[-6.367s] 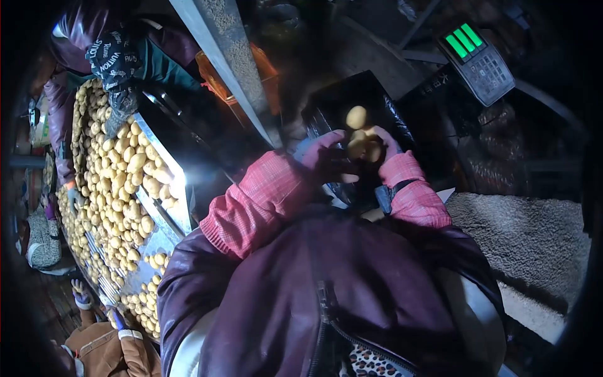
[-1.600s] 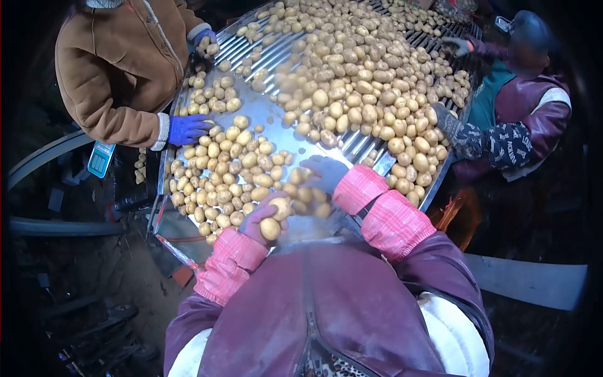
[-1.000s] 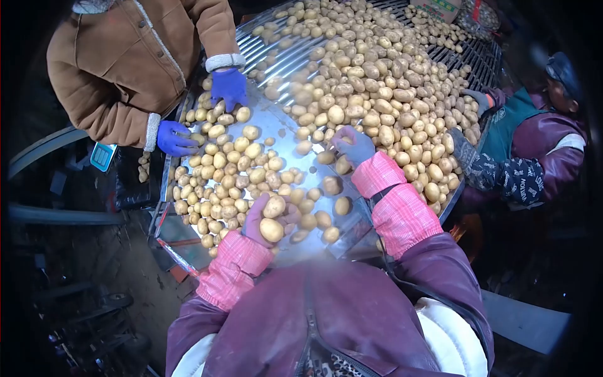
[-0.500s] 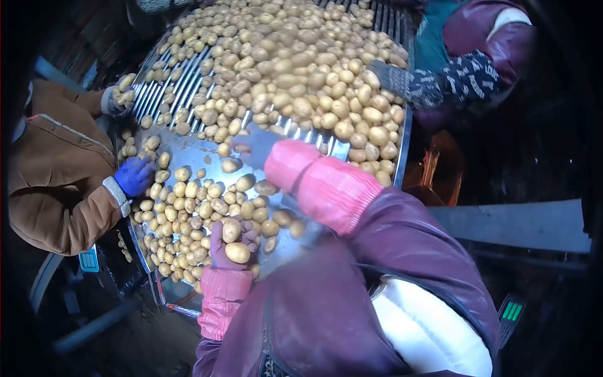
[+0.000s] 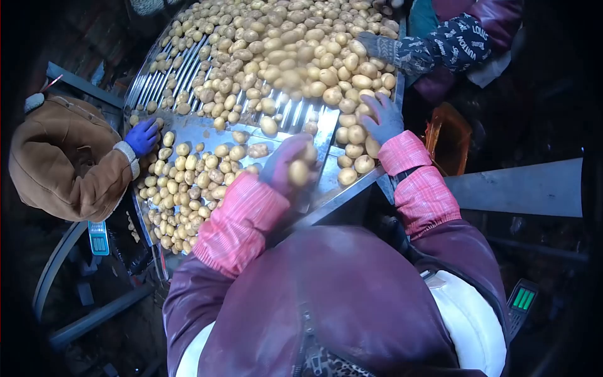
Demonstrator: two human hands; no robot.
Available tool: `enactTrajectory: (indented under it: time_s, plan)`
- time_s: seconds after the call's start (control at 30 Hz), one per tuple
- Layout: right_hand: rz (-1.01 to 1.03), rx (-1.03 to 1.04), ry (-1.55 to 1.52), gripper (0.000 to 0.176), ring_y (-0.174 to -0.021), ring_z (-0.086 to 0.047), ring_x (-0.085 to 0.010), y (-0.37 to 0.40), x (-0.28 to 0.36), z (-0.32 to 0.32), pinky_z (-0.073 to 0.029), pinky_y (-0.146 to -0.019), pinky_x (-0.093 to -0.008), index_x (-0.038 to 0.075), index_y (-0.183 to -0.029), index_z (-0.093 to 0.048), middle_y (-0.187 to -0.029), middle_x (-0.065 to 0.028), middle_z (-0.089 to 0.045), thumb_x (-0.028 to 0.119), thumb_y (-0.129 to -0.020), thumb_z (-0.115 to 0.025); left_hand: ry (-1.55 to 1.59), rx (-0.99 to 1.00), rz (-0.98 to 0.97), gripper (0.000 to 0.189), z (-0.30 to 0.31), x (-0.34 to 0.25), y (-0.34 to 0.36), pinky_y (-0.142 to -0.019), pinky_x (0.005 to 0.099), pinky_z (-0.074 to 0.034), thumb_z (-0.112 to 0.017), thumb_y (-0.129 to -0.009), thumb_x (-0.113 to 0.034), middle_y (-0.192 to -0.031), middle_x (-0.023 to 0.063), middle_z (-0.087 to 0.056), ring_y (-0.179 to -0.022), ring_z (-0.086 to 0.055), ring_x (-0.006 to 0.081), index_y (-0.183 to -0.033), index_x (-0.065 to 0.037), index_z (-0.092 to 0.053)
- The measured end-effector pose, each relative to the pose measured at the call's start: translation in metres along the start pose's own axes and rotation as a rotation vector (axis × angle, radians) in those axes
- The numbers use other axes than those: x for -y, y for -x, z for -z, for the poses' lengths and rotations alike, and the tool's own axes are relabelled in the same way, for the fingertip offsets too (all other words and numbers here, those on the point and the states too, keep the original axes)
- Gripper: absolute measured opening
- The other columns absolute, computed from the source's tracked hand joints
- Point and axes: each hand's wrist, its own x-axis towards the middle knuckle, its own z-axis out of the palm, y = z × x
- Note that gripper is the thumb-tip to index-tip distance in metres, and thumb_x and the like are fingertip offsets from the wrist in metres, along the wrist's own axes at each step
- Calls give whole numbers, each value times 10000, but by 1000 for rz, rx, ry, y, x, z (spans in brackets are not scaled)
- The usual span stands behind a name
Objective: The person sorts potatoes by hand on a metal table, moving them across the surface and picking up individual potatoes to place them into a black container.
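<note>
My left hand [image 5: 282,164], in a pink-purple glove and slightly blurred, is closed around potatoes [image 5: 298,173]. It hangs over the front of the metal table [image 5: 326,183], right of the potato pile [image 5: 188,173]. At the right side of the table, my gloved right hand [image 5: 383,119] has its fingers stretched out and apart. Its fingertips touch the potatoes [image 5: 356,134] lying in the right-hand channel, beside a raised metal divider [image 5: 326,138].
Potatoes cover the roller bars [image 5: 151,88] at the back. A co-worker's blue glove [image 5: 142,137] is at the left edge; another co-worker's grey glove [image 5: 379,48] touches potatoes at the upper right. An orange container [image 5: 449,135] stands beyond the right edge.
My left hand has moved up and right from the pile, carrying potatoes. My right hand has swung from the middle of the table to the right-hand channel. The view has shifted.
</note>
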Motion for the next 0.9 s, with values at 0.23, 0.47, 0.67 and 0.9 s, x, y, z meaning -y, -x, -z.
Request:
enactTrajectory:
  time_s: [0.23, 0.47, 0.67, 0.9]
  plan:
    - [74, -155, 45, 491, -1242, -469, -393, 28, 25, 3, -392, -1018, -489, 203, -1282, -593, -1333, -177, -510, 368, -824, -657, -278, 143, -154, 386, -37, 48, -46, -829, 352, -506, -558, -920, -164, -1063, 90, -585, -978, -586, 207, -1294, -76, -520]
    - [438, 110, 247, 488, -1254, -446, -334, 58, 76, -1, -312, -1037, -560, 198, -1252, -594, -1289, -94, -535, 314, -783, -661, -452, 408, -313, 433, 33, 84, -52, -767, 335, -504, -575, -900, -133, -968, 82, -596, -913, -596, 226, -1303, 2, -485]
    - [526, 212, 334, 441, -1236, -442, -292, 48, 51, -4, -353, -968, -510, 212, -1213, -597, -1243, -29, -554, 349, -798, -646, -197, 109, -78, 455, 40, 68, 39, -795, 275, -521, -595, -961, -314, -1185, 97, -559, -1032, -592, 152, -1292, -10, -522]
    - [664, 384, 250, 561, -1099, -550, -295, -18, 116, -28, -414, -907, -463, 138, -1257, -547, -1187, -108, -579, 390, -775, -678, -547, -218, -168, 274, 91, 78, 121, -679, 227, -469, -539, -963, -216, -922, 19, -609, -765, -563, 70, -1154, -36, -615]
